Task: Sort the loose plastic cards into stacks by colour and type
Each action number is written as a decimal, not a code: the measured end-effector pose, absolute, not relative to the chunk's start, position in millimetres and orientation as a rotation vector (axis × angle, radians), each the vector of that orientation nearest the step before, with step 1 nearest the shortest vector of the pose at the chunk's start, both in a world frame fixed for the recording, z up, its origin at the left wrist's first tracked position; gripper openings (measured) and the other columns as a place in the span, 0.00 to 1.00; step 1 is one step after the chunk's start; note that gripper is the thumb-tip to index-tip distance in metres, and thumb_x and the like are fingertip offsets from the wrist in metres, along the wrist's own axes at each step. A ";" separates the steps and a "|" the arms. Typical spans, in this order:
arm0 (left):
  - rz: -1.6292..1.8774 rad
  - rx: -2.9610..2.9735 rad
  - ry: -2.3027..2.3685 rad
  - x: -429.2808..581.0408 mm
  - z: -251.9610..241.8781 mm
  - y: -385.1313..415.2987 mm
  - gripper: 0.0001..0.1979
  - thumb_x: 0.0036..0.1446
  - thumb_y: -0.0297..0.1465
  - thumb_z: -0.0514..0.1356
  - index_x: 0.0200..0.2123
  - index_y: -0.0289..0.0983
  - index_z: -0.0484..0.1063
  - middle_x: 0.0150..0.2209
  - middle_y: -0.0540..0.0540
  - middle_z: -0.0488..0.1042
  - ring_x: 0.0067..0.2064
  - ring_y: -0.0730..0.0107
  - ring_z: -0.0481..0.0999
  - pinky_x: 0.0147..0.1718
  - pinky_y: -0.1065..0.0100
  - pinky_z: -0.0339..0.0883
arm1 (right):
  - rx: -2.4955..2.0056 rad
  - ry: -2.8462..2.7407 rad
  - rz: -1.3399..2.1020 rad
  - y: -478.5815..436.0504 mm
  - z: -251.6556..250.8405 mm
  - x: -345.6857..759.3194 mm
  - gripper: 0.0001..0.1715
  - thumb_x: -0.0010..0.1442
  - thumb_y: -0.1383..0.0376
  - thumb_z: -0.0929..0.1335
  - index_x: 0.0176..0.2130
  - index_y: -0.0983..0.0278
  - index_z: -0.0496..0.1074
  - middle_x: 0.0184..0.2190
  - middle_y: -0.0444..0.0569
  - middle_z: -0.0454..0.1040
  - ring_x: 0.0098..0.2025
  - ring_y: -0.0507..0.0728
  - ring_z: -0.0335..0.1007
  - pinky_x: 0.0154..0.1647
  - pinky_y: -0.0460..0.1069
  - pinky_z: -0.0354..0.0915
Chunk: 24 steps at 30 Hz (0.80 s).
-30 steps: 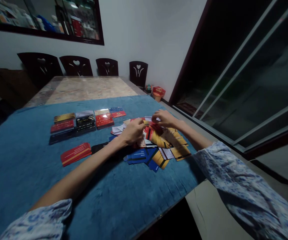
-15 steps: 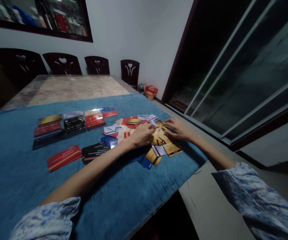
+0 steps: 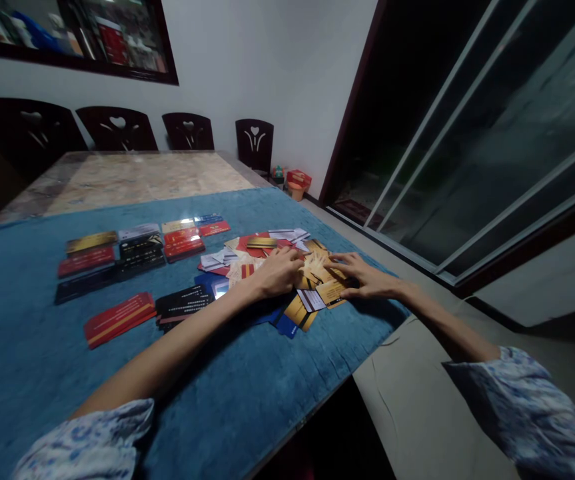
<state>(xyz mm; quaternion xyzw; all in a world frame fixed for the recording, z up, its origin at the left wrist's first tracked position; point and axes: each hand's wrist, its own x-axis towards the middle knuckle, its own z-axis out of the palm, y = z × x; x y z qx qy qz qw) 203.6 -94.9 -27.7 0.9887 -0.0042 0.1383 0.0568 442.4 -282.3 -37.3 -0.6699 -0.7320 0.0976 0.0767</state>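
Observation:
A loose heap of plastic cards in gold, red, blue and white lies on a blue cloth. My left hand rests on the heap with its fingers curled over the cards. My right hand lies flat beside it, fingers spread on gold cards at the heap's right edge. Neither hand has a card lifted off the cloth.
Sorted stacks of cards lie in rows to the left, with a red stack and a black stack nearer me. Dark chairs line the table's far side. The table edge drops off at right; a glass door stands beyond.
Both hands came down from holding a red card above the heap and now press on the gold cards. My right hand has slid a little nearer me along the heap's edge.

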 end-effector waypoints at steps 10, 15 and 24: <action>0.465 2.928 0.056 197.4 -26.7 -80.1 0.14 0.59 0.25 0.56 0.45 0.35 0.78 0.45 0.38 0.75 0.48 0.56 0.70 0.47 0.56 0.67 | -2.086 -2.103 0.062 -248.6 -54.4 432.9 0.44 0.62 0.37 0.64 0.69 0.51 0.61 0.68 0.58 0.59 0.65 0.73 0.53 0.62 0.73 0.57; 0.570 2.859 0.047 195.7 -27.5 -70.3 0.10 0.61 0.25 0.57 0.41 0.35 0.79 0.43 0.39 0.75 0.47 0.59 0.72 0.47 0.58 0.68 | -2.093 -2.051 0.002 -230.8 -59.3 423.9 0.42 0.64 0.39 0.63 0.71 0.49 0.58 0.68 0.57 0.59 0.63 0.72 0.55 0.60 0.71 0.60; 0.641 2.849 0.086 193.8 -28.9 -51.9 0.10 0.61 0.24 0.55 0.38 0.34 0.78 0.41 0.40 0.75 0.45 0.62 0.74 0.47 0.62 0.69 | -2.204 -2.058 -0.059 -199.0 -51.0 397.9 0.40 0.68 0.40 0.57 0.72 0.50 0.54 0.69 0.57 0.58 0.65 0.73 0.52 0.60 0.70 0.58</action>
